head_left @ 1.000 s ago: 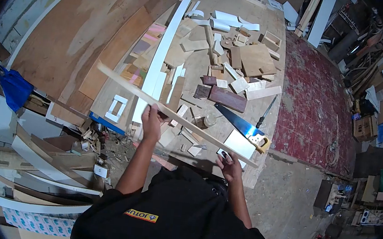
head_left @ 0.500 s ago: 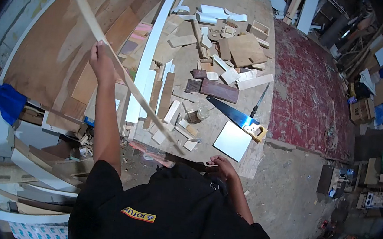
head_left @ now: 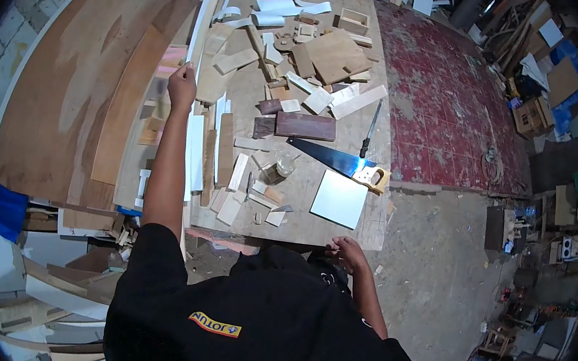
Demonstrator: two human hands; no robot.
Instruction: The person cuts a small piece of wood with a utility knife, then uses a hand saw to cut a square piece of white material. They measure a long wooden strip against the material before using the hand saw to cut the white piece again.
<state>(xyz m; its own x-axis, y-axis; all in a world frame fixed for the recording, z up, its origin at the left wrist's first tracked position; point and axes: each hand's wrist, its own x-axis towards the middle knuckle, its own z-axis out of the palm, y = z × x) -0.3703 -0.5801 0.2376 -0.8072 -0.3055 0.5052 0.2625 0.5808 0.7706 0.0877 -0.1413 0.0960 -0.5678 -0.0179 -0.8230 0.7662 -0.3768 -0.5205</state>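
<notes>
Pale wood, the strip (head_left: 212, 14) in my clenched left grip (head_left: 182, 88) has swung from a slant to run lengthwise by the white board (head_left: 198, 30), seemingly clear of most scraps (head_left: 231, 206); my right grip (head_left: 348, 254) curls near the edge of the worktop (head_left: 371, 221), contents unclear, jar (head_left: 285, 166) and saw (head_left: 330, 158) cluttering the space beyond

The bench (head_left: 303, 178) is lit brightly by a cool light whose source is not shown. A bluish glare is thrown off the saw (head_left: 333, 158). The clutter (head_left: 556, 85) at right is left dim, the corners are blackened, and straight edges are bowed by the wide lens.
</notes>
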